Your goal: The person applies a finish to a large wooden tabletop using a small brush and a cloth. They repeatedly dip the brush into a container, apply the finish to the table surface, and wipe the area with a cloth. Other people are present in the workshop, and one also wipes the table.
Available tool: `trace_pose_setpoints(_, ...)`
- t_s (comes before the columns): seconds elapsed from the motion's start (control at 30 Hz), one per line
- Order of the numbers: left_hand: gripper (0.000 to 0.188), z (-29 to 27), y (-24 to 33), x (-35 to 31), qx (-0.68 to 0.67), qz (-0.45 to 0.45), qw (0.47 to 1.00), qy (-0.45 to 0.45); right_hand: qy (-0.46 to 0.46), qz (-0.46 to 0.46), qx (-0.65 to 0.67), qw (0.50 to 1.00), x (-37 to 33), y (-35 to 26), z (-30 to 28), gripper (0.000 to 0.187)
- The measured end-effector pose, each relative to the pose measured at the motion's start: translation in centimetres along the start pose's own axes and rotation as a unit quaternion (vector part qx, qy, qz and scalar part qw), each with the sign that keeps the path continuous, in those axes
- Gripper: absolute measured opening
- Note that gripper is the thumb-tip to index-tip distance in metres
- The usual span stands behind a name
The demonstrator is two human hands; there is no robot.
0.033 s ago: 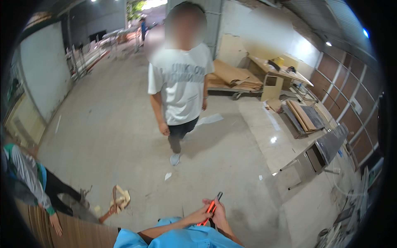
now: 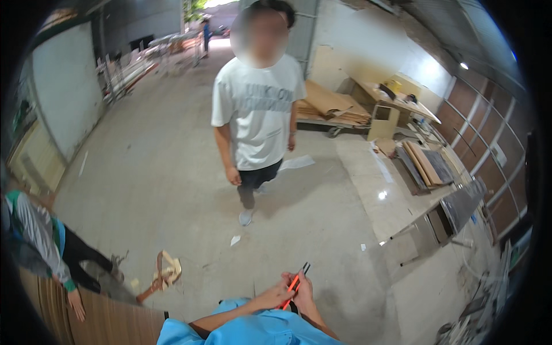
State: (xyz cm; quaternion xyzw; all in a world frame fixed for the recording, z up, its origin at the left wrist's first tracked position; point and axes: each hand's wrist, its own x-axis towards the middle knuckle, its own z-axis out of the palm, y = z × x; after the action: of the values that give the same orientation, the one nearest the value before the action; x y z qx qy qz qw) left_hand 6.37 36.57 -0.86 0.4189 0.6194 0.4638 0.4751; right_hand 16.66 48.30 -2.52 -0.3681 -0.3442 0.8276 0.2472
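Observation:
Low in front of my blue top, my two hands are close together around a slim orange-and-black hand tool (image 2: pixel 292 284). My left hand (image 2: pixel 280 295) is closed on its orange body from the left. Fingers of my right hand (image 2: pixel 305 291) are wrapped round the other side, near the top. Two thin dark tips stick up past the fingers; the exact kind of tool is too small to make out. Part of its lower end is hidden by my hands.
A person in a white T-shirt (image 2: pixel 259 109) stands ahead, facing me. At the left, another person's hand (image 2: pixel 76 305) rests on wood-grain panels (image 2: pixel 115 322). Scrap strips (image 2: pixel 167 270) lie on the floor nearby. A dark-topped table (image 2: pixel 463 207) and stacked boards (image 2: pixel 422 164) stand at right.
The view has shifted slightly, so the surroundings sit a little further right. The tool's dark end, a single loop shape before, now shows as two separate tips.

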Motion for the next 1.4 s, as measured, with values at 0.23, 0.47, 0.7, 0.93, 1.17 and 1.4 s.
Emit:
trace_pose_setpoints(0.23, 0.071, -16.2, -1.7, -24.0, 0.409, -0.268, 0.526, 0.696, -0.015, 0.201, 0.034, 0.979, 8.0, 3.0, -0.7, 0.035)
trace_pose_setpoints(0.47, 0.066, -5.5, -7.7, -39.5, 0.225, -0.56, 0.383, 0.699, -0.01, 0.284, -0.195, 0.939, 8.4, 3.4, -0.4, 0.025)
trace_pose_setpoints(0.7, 0.055, -8.1, -8.7, -36.9, 0.255, -0.533, 0.43, 0.682, 0.025, 0.27, -0.108, 0.957, 13.6, 5.6, -3.0, 0.013)
trace_pose_setpoints(0.93, 0.03, -12.5, -7.0, -13.7, 0.141, -0.061, 0.799, 0.582, 0.004, 0.187, 0.058, 0.981, 10.3, 4.4, -0.5, 0.016)
trace_pose_setpoints(1.17, 0.045, -10.9, -2.3, -2.6, 0.232, 0.023, 0.968, 0.098, 0.065, 0.163, 0.176, 0.968, 3.8, 4.4, 1.3, 0.021)
trace_pose_setpoints(1.4, 0.046, -9.1, -6.2, 0.2, -0.004, -0.087, 0.994, -0.066, -0.013, 0.151, 0.183, 0.971, -2.3, 5.9, 3.4, 0.019)
